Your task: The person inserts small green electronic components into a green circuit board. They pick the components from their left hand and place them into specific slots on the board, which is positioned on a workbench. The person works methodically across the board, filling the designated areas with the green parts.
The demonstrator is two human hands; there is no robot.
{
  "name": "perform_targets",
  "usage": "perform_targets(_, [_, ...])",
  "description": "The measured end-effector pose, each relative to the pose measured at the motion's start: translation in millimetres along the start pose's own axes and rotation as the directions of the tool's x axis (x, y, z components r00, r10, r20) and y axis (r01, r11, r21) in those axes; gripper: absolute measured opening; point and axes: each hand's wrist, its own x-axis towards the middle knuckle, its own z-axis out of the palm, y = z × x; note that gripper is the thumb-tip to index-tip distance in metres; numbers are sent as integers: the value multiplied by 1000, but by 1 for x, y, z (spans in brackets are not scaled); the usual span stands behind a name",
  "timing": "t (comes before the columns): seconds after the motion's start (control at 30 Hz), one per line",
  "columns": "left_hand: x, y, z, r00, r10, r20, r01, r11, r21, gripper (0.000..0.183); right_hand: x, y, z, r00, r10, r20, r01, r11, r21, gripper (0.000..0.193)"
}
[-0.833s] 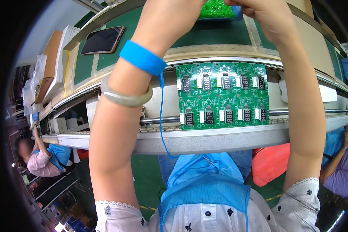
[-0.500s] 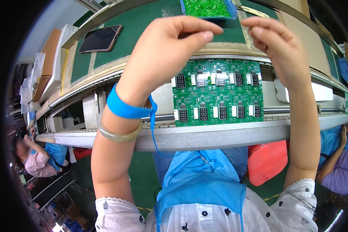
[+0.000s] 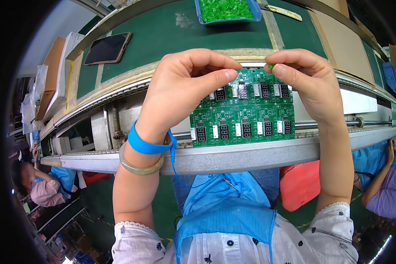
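The right hand pinched a small, shiny green component between thumb and forefinger above the top right of the green rectangular circuit-board panel, which lay across the grey metal conveyor rails. The left hand hung over the panel's upper left, thumb and forefinger nearly together; whether they gripped anything could not be told. A loosened pinch could have dropped the component among the boards; the thin blue wrist-strap cord might have snagged an edge.

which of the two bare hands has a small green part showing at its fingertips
The right hand, with no wrist strap: a small green part shows between thumb and forefinger. The left hand, with a blue wrist strap, shows none.
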Motion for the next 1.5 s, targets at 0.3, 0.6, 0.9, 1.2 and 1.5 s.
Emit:
perform_targets(0.3, [0,-4,1,1000,1,2,-1,1000,-9,17,-1,1,-2,999,-36,11,37,992,-118,17])
perform_targets(0.6, [0,-6,-1,1000,-8,-11,8,1000,20,15,-8,-4,-7,977,-207,46,191,767,-612,20])
perform_targets(0.9, [1,-12,-3,1000,12,-9,-11,999,43,15,-10,-6,-4,968,-228,105,217,550,-807,21])
perform_targets(1.2, [-2,-9,-1,1000,11,16,-13,995,103,15,-12,-9,4,947,-247,206,282,326,-903,18])
perform_targets(1.5, [-2,-8,-2,1000,23,17,-25,989,143,15,-12,-6,6,920,-277,277,339,207,-918,28])
